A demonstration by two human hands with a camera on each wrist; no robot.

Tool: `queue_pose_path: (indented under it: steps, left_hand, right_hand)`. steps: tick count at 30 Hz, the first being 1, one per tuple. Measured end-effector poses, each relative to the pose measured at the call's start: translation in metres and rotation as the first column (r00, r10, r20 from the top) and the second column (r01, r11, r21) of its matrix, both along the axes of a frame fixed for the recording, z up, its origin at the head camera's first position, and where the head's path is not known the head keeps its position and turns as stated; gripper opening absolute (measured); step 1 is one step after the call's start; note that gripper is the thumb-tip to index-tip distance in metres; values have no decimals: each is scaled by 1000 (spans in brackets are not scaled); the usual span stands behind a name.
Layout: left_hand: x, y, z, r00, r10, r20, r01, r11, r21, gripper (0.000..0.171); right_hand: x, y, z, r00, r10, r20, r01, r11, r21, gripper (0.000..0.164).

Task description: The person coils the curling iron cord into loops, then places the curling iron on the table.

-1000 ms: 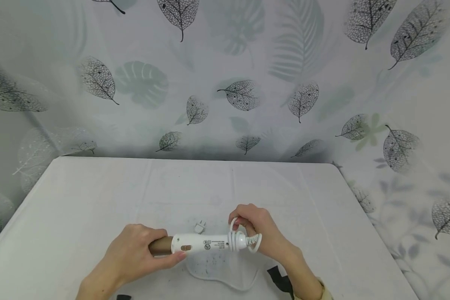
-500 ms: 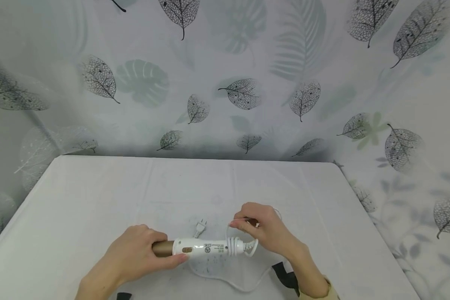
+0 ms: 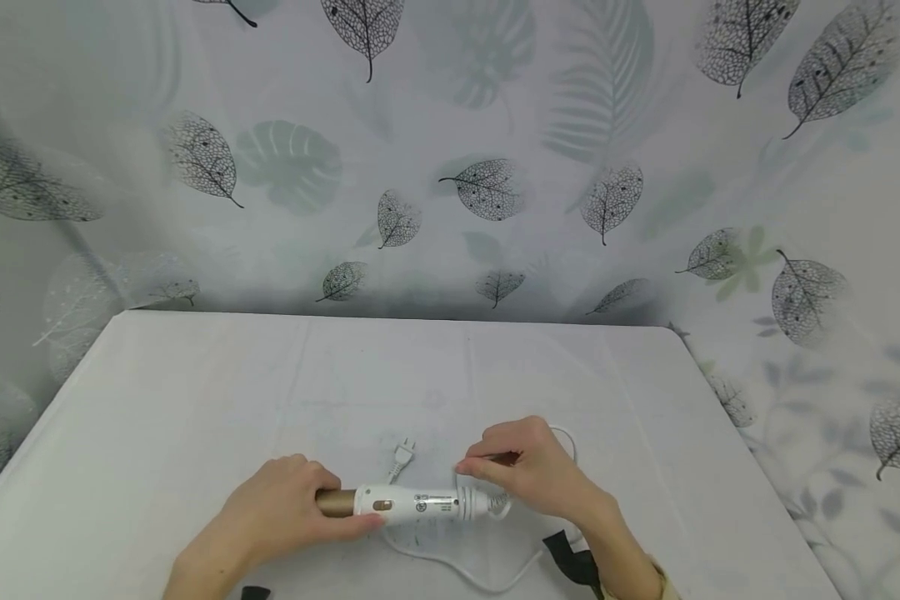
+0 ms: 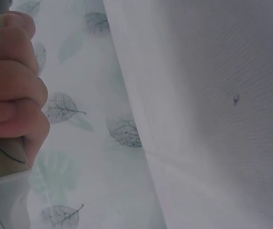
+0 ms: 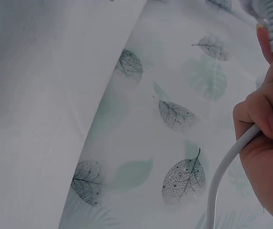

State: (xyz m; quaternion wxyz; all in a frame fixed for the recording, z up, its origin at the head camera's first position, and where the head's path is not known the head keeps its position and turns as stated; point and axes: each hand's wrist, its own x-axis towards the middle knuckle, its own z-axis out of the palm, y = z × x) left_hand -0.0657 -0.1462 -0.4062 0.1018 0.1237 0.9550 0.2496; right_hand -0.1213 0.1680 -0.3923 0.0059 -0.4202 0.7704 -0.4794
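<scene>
A curling iron (image 3: pixel 405 505) with a white handle and a gold barrel lies level above the white table. My left hand (image 3: pixel 281 510) grips its barrel, with the thumb along the handle; the barrel's far end is hidden in the palm. White cord (image 3: pixel 450 563) is wound in a few turns round the handle's right end, by the ribbed cord sleeve. My right hand (image 3: pixel 528 468) pinches the cord just above those turns. In the right wrist view, cord (image 5: pixel 218 171) also runs out from under the curled fingers. The two-pin plug (image 3: pixel 404 454) sits behind the handle.
The white-covered table (image 3: pixel 195 400) reaches back to a leaf-patterned curtain (image 3: pixel 420 125), which also hangs at both sides. A black strap (image 3: pixel 570 560) shows by the right wrist, and another black piece (image 3: pixel 255 592) at the bottom edge. A loop of cord lies in front of the iron.
My right hand has drawn the cord from the handle's end up and around, and now sits slightly lower. The iron has shifted a little right and toward me; the left grip stays.
</scene>
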Motion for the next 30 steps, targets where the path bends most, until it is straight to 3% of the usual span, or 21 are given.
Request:
queue_pose_path:
  steps: [6,11,17,25,30]
  left_hand:
    - [0,6,1,992,102,74,-99,994,-43,57]
    - [-1,7,1,983,148,109,-145,989,-32,58]
    - [-3,6,1,977,204,69,-201,979,-47,60]
    - [-4,8,0,967,254,11,-253,965,-72,72]
    - [-4,9,-3,962,274,-13,-274,959,-73,74]
  right_hand:
    - [4,-7,3,991,-31,-131,35,999,31,2]
    - [6,-12,2,980,-26,-197,40,997,64,4]
    - [6,-15,-1,953,-40,-299,71,993,95,8]
    - [7,-16,-5,944,-148,-296,188,976,112,11]
    - [5,-18,-7,929,-156,-337,204,973,112,7]
